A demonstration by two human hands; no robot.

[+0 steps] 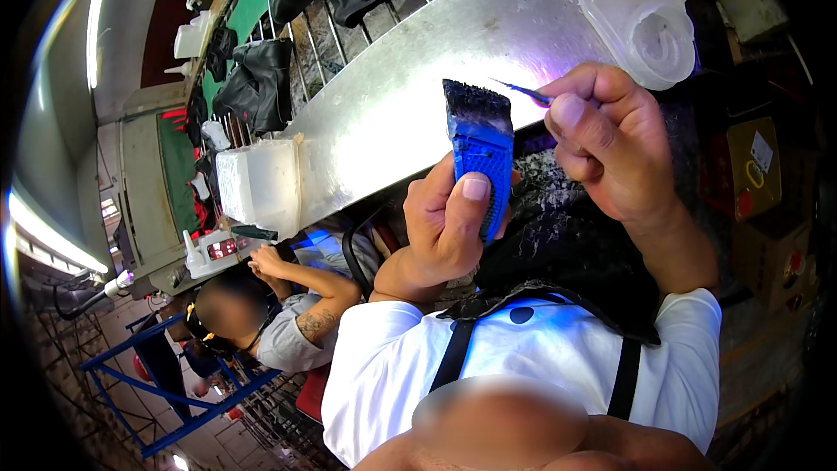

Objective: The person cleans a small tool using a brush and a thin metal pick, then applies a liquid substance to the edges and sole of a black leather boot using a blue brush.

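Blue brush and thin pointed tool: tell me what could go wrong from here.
The thin pointed tool, pinched in the right hand, could slip and jab the left hand nearby. The blue brush, held only by the left hand, might drop if that grip loosens.

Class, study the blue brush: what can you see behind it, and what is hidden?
Behind the blue brush shows the shiny metal table, with the dark apron lower down. Whatever the brush itself covers cannot be seen.

A barred rack (336,33) is set along the metal worktop (366,135)'s far edge; past the left end, tube lights (98,19) are lit.
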